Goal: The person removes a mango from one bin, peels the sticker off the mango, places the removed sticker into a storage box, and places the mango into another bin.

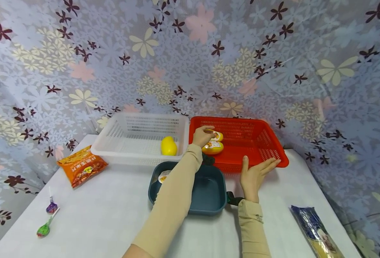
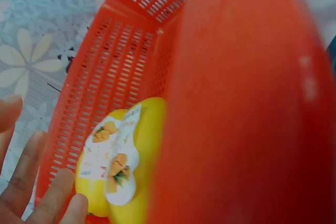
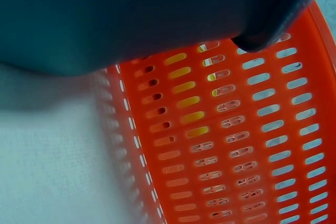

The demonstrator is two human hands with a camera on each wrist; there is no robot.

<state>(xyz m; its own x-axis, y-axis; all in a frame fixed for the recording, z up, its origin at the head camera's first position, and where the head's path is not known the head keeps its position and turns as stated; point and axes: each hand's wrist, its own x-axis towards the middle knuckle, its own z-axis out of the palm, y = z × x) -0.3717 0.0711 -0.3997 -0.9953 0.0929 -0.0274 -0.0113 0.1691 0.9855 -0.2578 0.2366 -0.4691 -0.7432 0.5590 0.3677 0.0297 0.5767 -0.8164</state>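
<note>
My left hand (image 1: 202,135) is over the left end of the red basket (image 1: 241,123), right beside two yellow mangoes with white labels. In the left wrist view its loosely bent, spread fingers (image 2: 55,195) are at the edge of the rear mango (image 2: 94,169), while the front mango (image 2: 149,129) lies against it. My right hand (image 1: 255,177) is at the basket's front right corner, fingers straight and thumb raised. The right wrist view shows the basket's slotted wall (image 3: 210,145), with yellow showing through, but not the hand.
A white basket (image 1: 107,139) with a yellow mango (image 1: 168,146) stands left. In front is a dark teal pan (image 1: 209,193), partly behind my left sleeve, with a labelled item (image 1: 164,176) inside. Around lie an orange snack bag (image 1: 82,166), two lollipops (image 1: 52,207) and a blue-yellow packet (image 1: 317,231).
</note>
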